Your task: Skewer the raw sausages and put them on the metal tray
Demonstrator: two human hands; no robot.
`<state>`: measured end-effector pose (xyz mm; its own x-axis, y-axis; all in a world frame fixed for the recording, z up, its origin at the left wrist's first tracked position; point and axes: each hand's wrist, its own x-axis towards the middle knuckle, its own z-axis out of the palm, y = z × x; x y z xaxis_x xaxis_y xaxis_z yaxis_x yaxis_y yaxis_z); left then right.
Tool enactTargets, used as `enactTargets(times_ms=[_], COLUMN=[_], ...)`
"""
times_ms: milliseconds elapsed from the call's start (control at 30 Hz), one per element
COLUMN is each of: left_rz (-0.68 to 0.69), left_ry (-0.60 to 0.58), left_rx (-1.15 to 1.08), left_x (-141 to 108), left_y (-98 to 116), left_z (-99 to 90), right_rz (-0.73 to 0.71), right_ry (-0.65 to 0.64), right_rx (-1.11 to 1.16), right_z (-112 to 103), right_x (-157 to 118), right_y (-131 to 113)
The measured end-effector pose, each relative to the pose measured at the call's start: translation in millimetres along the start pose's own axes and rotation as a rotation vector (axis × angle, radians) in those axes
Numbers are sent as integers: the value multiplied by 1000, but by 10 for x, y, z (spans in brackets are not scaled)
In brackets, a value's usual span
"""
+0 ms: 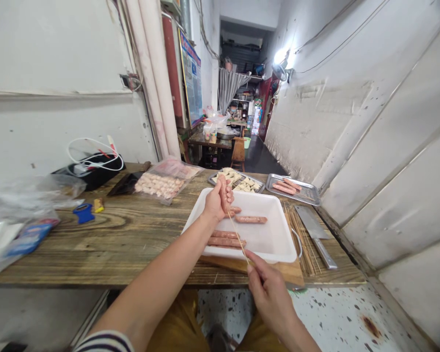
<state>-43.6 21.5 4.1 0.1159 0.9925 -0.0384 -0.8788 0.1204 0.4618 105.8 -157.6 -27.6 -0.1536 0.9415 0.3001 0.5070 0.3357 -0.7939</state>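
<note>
A raw pink sausage [224,192] stands near-upright in the person's left hand [216,203], held firmly in a closed grip of curled fingers and thumb, above the far left part of a white plastic tray [284,255]. Its exposed surface appears smooth and intact, with no split visible; the lower portion is hidden by the hand. The work in hand is the bringing together of this sausage and a thin wooden skewer [237,236], which the right hand [267,296] holds in a narrow pinch between thumb and forefinger, well below the left hand. The skewer slants upward to the lower side of the left hand, where its upper end is lost to view, so entry into the sausage cannot be confirmed. Inside the tray lie further sausages: a single one [251,219] at mid-tray and a side-by-side pair [225,240] near the front edge. The tray rests on a wooden cutting board [251,266], on a rough plank table [95,239]. Beyond it, a steel tray [293,196] carries more sausages, and a second metal tray [238,181] holds pale folded food pieces. To the right lie a bundle of bamboo skewers [299,239] and a steel cleaver [311,225]. A clear plastic bag of pale food pieces [159,186] sits on the table at left.
</note>
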Motion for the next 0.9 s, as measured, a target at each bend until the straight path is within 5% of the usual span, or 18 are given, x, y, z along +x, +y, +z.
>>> enactTargets(times_ms=[333,533,900], left_rz=[-72,-133,-131], left_ry=[57,184,147], left_rx=[-35,-174,-150], left_x=[5,95,121], left_y=[3,8,-9], left_z=[-14,-96,-131], right_rz=[-5,-42,-66], right_ry=[-20,-9,33], right_rx=[-170,-189,-96], right_z=[186,143,204], right_x=[485,373,397], right_y=[-22,-114,-74])
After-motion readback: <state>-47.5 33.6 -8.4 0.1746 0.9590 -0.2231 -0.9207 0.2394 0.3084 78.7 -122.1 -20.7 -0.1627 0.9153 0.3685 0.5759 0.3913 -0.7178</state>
